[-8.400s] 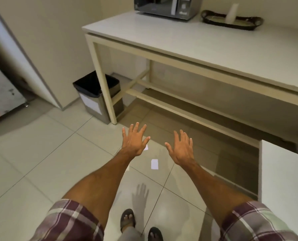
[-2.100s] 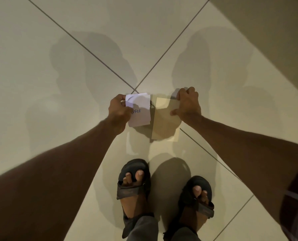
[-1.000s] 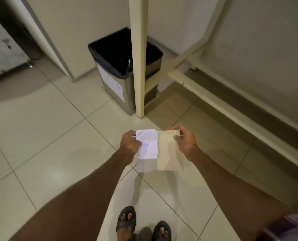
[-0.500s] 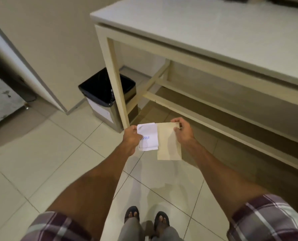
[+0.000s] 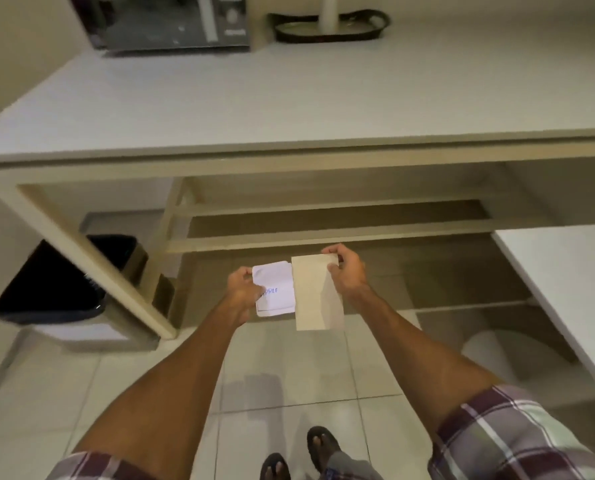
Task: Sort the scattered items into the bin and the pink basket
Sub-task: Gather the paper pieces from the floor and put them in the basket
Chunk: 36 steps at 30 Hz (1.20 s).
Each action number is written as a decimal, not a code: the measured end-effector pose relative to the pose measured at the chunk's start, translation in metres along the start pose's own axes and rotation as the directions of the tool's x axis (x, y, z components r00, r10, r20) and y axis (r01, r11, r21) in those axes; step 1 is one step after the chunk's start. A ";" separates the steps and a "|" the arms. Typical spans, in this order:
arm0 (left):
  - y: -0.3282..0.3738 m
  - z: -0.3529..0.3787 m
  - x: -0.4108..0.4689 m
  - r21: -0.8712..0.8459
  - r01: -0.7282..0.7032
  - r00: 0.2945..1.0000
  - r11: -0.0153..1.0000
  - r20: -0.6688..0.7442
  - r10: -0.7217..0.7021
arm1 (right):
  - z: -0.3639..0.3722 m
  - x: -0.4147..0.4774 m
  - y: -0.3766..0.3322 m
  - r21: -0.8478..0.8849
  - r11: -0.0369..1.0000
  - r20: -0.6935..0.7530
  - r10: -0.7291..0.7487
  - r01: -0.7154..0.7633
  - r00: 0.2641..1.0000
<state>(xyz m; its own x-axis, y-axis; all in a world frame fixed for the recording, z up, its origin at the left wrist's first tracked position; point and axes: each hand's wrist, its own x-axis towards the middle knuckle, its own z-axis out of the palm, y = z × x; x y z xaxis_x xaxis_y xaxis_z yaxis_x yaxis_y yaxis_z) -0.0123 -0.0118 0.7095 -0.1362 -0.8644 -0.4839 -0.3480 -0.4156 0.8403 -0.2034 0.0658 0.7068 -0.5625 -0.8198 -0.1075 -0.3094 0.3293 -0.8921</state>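
I stand in front of a white table and hold two paper slips at waist height. My left hand pinches a white slip with blue handwriting by its left edge. My right hand pinches a plain beige slip at its top right corner; that slip hangs down and overlaps the white one. The bin, lined with a black bag, stands on the floor at the left by the table leg. No pink basket is in view.
A microwave and a dark tray with a white roll sit at the back of the table. A second white surface juts in at the right, with a pale round object under it. Crossbars run under the table.
I have straightened up with both slips in hand, and the view has risen and swung right. The bin now lies further left and the table top fills the upper view.
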 end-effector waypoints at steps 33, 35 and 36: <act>0.118 0.561 -0.136 0.299 -0.487 0.621 0.820 0.779 0.085 | -0.473 -0.081 0.201 0.264 0.919 -0.749 0.386 -0.293 0.538; 0.124 0.589 -0.138 0.300 -0.514 0.578 0.804 0.813 0.066 | -0.489 -0.079 0.213 0.317 0.905 -0.763 0.420 -0.283 0.491; 0.128 0.605 -0.138 0.294 -0.525 0.556 0.799 0.829 0.060 | -0.497 -0.078 0.217 0.340 0.898 -0.770 0.436 -0.279 0.465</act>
<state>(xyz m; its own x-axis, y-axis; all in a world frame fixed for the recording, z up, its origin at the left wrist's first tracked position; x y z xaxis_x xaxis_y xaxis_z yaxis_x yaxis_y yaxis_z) -0.5989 0.2259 0.7360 -0.8654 -0.2711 -0.4214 -0.4796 0.2047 0.8533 -0.6082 0.4343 0.7396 -0.9872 0.1230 -0.1013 0.1400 0.3654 -0.9203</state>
